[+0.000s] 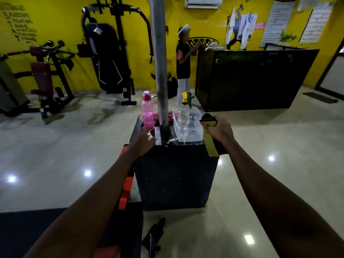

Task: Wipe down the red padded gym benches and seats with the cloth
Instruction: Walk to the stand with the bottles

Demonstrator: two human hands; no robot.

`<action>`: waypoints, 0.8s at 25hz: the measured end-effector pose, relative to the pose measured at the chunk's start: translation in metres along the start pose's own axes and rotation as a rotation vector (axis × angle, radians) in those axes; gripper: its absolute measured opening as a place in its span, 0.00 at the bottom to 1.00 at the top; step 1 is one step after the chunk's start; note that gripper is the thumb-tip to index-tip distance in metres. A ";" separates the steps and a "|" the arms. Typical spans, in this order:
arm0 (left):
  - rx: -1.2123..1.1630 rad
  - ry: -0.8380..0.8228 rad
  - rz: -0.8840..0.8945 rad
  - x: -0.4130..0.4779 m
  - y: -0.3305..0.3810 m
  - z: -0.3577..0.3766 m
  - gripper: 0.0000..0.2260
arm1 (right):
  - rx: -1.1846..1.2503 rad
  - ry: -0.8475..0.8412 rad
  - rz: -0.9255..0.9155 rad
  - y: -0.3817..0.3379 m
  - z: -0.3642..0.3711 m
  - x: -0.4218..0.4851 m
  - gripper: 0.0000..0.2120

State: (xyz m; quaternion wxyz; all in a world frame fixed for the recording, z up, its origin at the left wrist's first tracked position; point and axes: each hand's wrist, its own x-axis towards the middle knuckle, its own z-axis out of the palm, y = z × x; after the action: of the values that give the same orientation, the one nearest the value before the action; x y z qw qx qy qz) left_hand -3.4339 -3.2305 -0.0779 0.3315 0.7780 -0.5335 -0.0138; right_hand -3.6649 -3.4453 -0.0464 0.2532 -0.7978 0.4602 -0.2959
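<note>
Both forearms reach forward over the black pedestal worktop (176, 174). My right hand (219, 131) has its fingers closed around the yellow-and-black cloth (210, 144), which hangs over the worktop's right edge. My left hand (143, 140) rests with its fingers loosely open by the pink bottle (148, 110). Procedure, as I judge it: dampen the cloth from the spray bottle (183, 116) in the clear tub (195, 125), then carry it to the red padded bench (41, 79), well apart at far left.

Head view looks down, close over black box (175, 175).
</note>
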 end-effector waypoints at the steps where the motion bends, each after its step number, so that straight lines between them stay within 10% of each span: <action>1: 0.005 -0.010 -0.025 0.012 -0.006 0.007 0.24 | 0.014 0.007 0.013 0.002 0.006 0.018 0.19; 20: -0.080 -0.105 -0.158 0.237 -0.124 0.117 0.21 | 0.228 -0.030 0.191 0.050 0.165 0.291 0.32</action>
State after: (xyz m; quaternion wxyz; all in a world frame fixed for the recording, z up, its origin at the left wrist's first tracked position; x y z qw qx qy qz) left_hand -3.2737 -3.4618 -0.1567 0.3319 0.8020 -0.4861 -0.1019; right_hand -3.4611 -3.7034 -0.1254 0.3760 -0.7209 0.4937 -0.3086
